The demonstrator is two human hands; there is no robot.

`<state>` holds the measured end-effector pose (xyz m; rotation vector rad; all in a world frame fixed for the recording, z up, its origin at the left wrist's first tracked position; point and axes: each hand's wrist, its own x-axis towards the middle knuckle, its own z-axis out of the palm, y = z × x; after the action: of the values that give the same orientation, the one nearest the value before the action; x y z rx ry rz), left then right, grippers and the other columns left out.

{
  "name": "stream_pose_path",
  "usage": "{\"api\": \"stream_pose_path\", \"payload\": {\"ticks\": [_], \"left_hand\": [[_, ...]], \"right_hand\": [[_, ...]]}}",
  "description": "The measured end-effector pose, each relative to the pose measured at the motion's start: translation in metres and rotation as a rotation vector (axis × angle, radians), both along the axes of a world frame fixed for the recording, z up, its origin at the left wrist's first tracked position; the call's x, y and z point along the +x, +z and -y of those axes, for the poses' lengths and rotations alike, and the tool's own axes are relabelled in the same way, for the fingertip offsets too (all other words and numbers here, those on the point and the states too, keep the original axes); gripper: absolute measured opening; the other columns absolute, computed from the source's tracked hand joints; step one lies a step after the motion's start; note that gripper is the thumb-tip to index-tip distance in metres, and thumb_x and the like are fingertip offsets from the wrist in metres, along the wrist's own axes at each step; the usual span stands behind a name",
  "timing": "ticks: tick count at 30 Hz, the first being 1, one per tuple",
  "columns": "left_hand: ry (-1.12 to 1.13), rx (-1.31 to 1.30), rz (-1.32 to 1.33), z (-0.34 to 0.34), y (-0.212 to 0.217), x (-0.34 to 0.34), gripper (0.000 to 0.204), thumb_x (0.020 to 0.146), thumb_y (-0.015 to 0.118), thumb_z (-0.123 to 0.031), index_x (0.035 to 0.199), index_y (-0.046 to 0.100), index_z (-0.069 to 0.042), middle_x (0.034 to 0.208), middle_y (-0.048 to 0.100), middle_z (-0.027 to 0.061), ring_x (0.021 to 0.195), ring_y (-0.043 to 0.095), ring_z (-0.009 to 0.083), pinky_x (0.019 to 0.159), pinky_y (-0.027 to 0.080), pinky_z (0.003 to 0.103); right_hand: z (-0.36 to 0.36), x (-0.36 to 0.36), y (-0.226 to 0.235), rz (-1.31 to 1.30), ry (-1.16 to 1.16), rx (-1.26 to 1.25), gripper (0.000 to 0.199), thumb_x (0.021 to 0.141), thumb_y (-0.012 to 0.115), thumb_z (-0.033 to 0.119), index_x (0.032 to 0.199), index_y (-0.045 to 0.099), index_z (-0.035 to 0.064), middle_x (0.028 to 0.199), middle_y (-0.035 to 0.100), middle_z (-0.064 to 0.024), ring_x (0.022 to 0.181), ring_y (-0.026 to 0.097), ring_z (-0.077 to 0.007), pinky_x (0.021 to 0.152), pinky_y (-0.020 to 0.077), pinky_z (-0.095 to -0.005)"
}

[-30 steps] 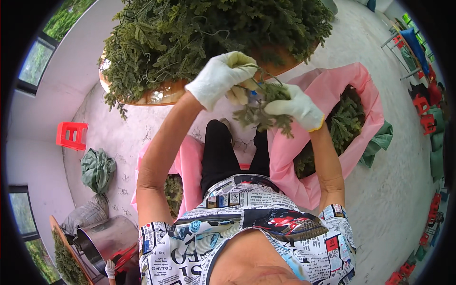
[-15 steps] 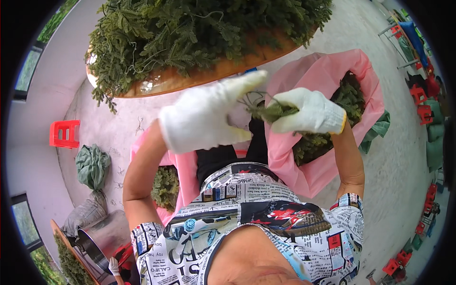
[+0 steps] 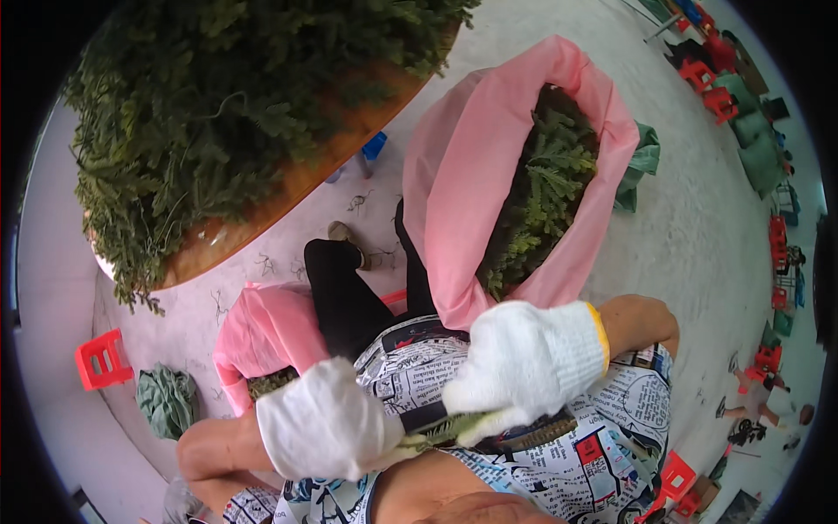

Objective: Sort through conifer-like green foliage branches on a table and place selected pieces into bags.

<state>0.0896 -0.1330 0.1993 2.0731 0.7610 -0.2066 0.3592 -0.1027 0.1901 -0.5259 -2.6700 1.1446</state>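
Both my hands wear white knit gloves and are pulled in close to my chest. My left hand (image 3: pixel 327 421) and my right hand (image 3: pixel 524 362) pinch the two ends of a thin green leafy stem (image 3: pixel 454 428) between them, over my patterned shirt. A round wooden table (image 3: pixel 288 188) heaped with green leafy sprigs (image 3: pixel 218 105) stands ahead at the upper left. To my right, a pink sack (image 3: pixel 454 175) stands open and full of the same greens (image 3: pixel 541 192).
A second pink sack (image 3: pixel 262 327) with greens lies by my left knee. A red stool (image 3: pixel 100 358) and a green bundle (image 3: pixel 166 402) sit at the left. More red stools and green sacks (image 3: pixel 751 113) line the far right, where a person (image 3: pixel 768 410) sits.
My hands have dropped from the table's heap down to my chest, bringing a sprig with them. The view has tilted down, and the right pink sack now fills more of it.
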Motion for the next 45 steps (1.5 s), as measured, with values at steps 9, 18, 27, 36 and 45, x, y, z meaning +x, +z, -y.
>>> {"api": "stream_pose_path", "payload": {"ticks": [9, 18, 27, 36, 45], "left_hand": [[1.256, -0.043, 0.362, 0.047, -0.053, -0.072, 0.022, 0.092, 0.058, -0.021, 0.075, 0.061, -0.007, 0.07, 0.057, 0.0044, 0.06, 0.053, 0.0159, 0.057, 0.046, 0.025], [1.588, -0.19, 0.739, -0.08, -0.027, -0.064, 0.035, 0.094, 0.063, -0.037, 0.102, 0.069, -0.004, 0.053, 0.046, -0.0036, 0.038, 0.032, 0.0073, 0.038, 0.024, 0.023], [1.622, -0.287, 0.839, -0.083, -0.035, -0.07, 0.045, 0.091, 0.065, -0.044, 0.068, 0.055, -0.007, 0.051, 0.044, -0.0004, 0.038, 0.052, 0.0138, 0.034, 0.032, 0.022], [1.732, -0.123, 0.99, -0.069, -0.049, -0.038, 0.047, 0.096, 0.061, -0.041, 0.063, 0.051, -0.01, 0.044, 0.043, 0.0003, 0.035, 0.047, 0.0129, 0.037, 0.037, 0.023], [2.234, -0.11, 1.667, -0.038, -0.172, -0.077, 0.045, 0.098, 0.054, -0.049, 0.07, 0.051, -0.013, 0.05, 0.041, -0.0023, 0.036, 0.031, 0.0144, 0.042, 0.036, 0.03]], "right_hand": [[-0.02, 0.103, 0.034, 0.194, -0.185, 0.662, 0.017, 0.071, 0.066, 0.017, 0.088, 0.064, 0.0164, 0.084, 0.057, -0.0021, 0.059, 0.052, -0.0224, 0.051, 0.0433, -0.0366], [-0.178, 0.173, -0.139, 0.805, -1.114, 0.281, 0.061, 0.088, 0.057, 0.055, 0.126, 0.062, 0.0084, 0.125, 0.065, -0.0133, 0.107, 0.063, -0.036, 0.088, 0.049, -0.0389], [-0.14, 0.118, 0.011, 0.867, -1.348, 0.119, 0.073, 0.087, 0.065, 0.051, 0.138, 0.052, 0.0009, 0.136, 0.059, -0.0141, 0.123, 0.056, -0.0279, 0.102, 0.0437, -0.0316], [-0.059, -0.115, -0.065, -0.343, -0.435, 0.017, 0.088, 0.062, 0.088, 0.014, 0.139, 0.048, -0.0033, 0.131, 0.06, -0.0134, 0.111, 0.06, -0.0231, 0.1, 0.044, -0.0288], [-0.021, -0.212, -0.144, 0.204, -0.317, -0.863, 0.023, 0.089, 0.065, 0.022, 0.101, 0.067, 0.0024, 0.079, 0.066, -0.0044, 0.063, 0.054, -0.0099, 0.057, 0.0435, -0.0224]]}}
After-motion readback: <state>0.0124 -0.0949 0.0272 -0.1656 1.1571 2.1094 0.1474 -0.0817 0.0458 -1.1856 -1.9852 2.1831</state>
